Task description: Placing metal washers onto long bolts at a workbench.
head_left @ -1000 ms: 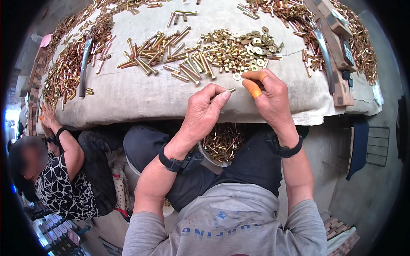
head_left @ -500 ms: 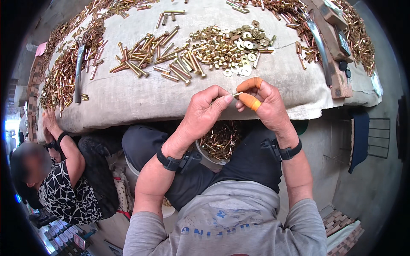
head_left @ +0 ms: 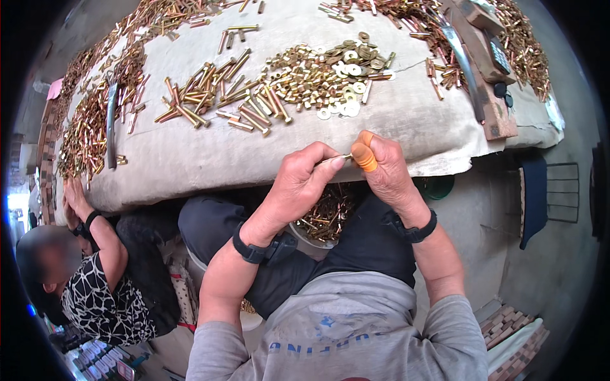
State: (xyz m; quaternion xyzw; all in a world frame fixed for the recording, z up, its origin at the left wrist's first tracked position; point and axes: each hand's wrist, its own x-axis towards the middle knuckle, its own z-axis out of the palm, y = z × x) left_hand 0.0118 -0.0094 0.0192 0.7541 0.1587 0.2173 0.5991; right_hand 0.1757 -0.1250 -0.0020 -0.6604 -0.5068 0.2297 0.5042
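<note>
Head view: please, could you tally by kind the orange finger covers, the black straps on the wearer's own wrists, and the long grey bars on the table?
Orange finger covers: 2
Black wrist straps: 2
Long grey bars: 2
Total: 6

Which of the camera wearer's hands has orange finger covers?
The right hand: orange covers sit on its thumb and a finger. The left hand, pinching a slim metal piece, shows only bare fingers.

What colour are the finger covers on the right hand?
Orange: the finger covers on the right hand show best in the head view.
</note>
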